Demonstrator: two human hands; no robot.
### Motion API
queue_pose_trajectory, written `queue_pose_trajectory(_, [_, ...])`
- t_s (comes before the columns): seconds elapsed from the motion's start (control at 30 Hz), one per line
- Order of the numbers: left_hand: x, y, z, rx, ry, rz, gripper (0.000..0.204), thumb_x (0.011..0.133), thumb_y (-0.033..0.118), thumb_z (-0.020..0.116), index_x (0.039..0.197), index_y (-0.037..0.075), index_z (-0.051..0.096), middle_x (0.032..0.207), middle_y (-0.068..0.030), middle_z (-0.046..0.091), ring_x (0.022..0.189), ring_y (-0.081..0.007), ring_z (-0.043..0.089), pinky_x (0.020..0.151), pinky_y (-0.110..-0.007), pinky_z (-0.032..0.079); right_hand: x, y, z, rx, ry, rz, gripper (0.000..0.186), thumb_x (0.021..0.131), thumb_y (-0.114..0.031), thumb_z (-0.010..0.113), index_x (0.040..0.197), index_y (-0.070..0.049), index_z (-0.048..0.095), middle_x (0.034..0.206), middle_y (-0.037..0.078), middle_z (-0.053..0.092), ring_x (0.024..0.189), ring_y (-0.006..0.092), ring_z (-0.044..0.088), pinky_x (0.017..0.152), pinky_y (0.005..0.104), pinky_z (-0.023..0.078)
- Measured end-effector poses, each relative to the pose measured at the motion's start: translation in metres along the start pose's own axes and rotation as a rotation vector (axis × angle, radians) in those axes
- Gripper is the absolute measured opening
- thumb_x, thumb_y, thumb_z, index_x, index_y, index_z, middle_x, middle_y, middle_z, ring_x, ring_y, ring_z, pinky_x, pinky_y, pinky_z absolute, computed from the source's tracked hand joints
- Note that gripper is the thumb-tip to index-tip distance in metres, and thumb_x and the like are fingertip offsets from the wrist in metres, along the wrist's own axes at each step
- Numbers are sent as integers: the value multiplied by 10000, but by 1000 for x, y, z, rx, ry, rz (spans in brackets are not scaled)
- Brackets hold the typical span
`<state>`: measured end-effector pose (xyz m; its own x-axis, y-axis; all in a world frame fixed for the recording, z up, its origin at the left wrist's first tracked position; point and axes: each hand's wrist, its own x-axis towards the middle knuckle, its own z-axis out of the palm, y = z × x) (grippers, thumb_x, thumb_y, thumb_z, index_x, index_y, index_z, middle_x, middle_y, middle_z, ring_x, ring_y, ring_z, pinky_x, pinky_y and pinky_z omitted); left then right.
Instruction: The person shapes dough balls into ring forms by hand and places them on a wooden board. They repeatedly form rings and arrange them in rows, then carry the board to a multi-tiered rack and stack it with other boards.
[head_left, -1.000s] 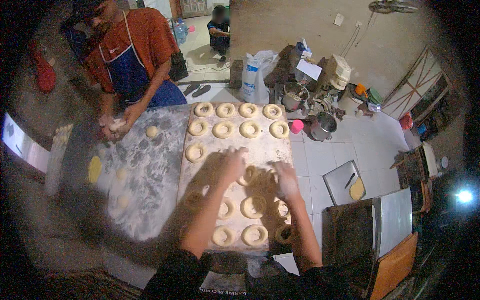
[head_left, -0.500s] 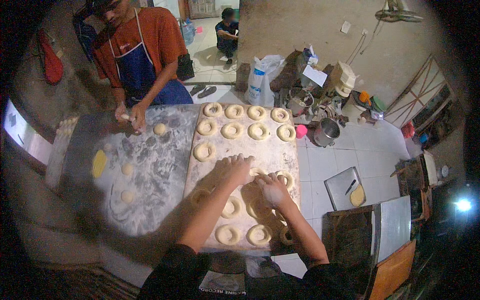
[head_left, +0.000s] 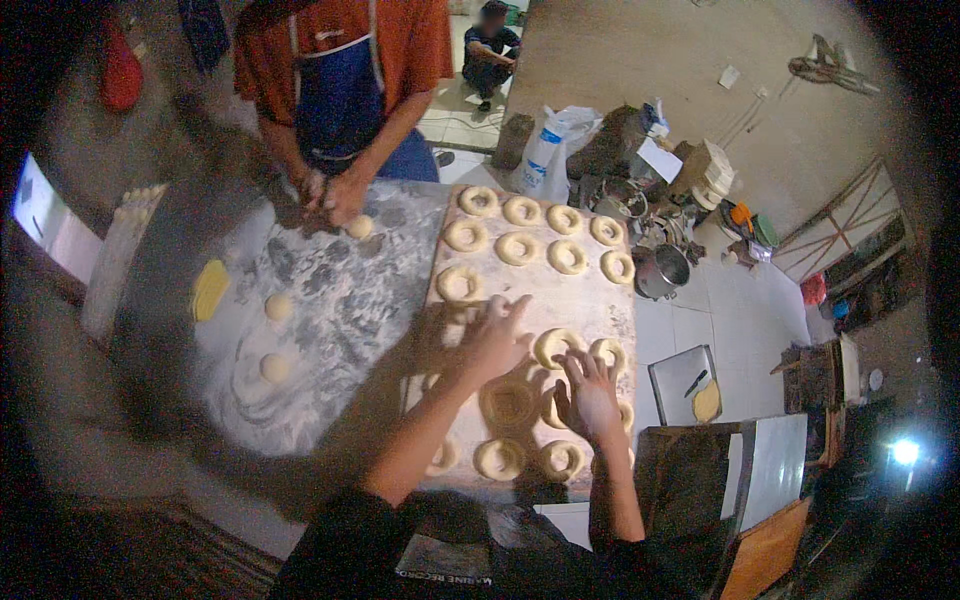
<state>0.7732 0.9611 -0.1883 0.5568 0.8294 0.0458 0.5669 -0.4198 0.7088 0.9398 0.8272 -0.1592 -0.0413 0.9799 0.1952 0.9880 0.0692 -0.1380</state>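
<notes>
In the head view, a worker in a black top leans over a pale wooden board point(head_left: 545, 296) set with rings of dough, both bare forearms reaching in from the near side. The left hand point(head_left: 497, 342) hangs open above the board, fingers spread, nothing in its grasp that I can see. The right hand point(head_left: 592, 397) bends its fingers over the near edge of a dough ring point(head_left: 540, 350) just below the board's middle; from here I cannot tell whether it grips the dough or merely rests there. Another ring point(head_left: 608, 345) lies just to the right, beyond the fingers. Two rows of four line the board's far end, with a single ring point(head_left: 461, 284) at the left below them; more sit nearer the worker, some in the arms' shadow.

Across the floured tabletop point(head_left: 330, 335), a co-worker in an orange-red shirt and blue apron point(head_left: 341, 105) works with both hands together beside a dough ball point(head_left: 360, 228); two more balls lie nearer. On the tiled floor at right, a metal tray point(head_left: 668, 372) holds a knife point(head_left: 697, 381) and a yellow slab point(head_left: 707, 403).
</notes>
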Motion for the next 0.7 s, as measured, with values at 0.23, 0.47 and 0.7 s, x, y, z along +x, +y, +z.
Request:
queue_pose_trajectory(0.23, [-208, -172, -134, -161, 448, -490, 372, 930, 152, 597, 1280, 50, 526, 1205, -203, 604, 1142, -350, 576, 1000, -445, 430, 36, -191, 64, 669, -455, -163, 456, 776, -193, 673, 1186, -23, 565, 1108, 249, 632, 1007, 445, 607, 917, 492, 483])
queue_pose_trajectory(0.47, [-328, -294, -204, -64, 561, -750, 274, 965, 222, 548, 1171, 43, 542, 1107, -210, 649, 1015, -392, 632, 858, -463, 490, 123, -374, 136, 547, -342, -225, 311, 840, -279, 639, 1039, -40, 640, 919, 214, 672, 854, 411, 652, 769, 486, 512])
queue_pose_trajectory(0.7, [-297, -309, -200, -364, 353, -632, 497, 930, 354, 612, 1251, -23, 565, 1064, -230, 678, 949, -330, 680, 795, -424, 529, 165, -418, 173, 566, -630, -230, 317, 908, -256, 625, 1118, -60, 491, 998, 224, 658, 948, 347, 656, 770, 432, 518])
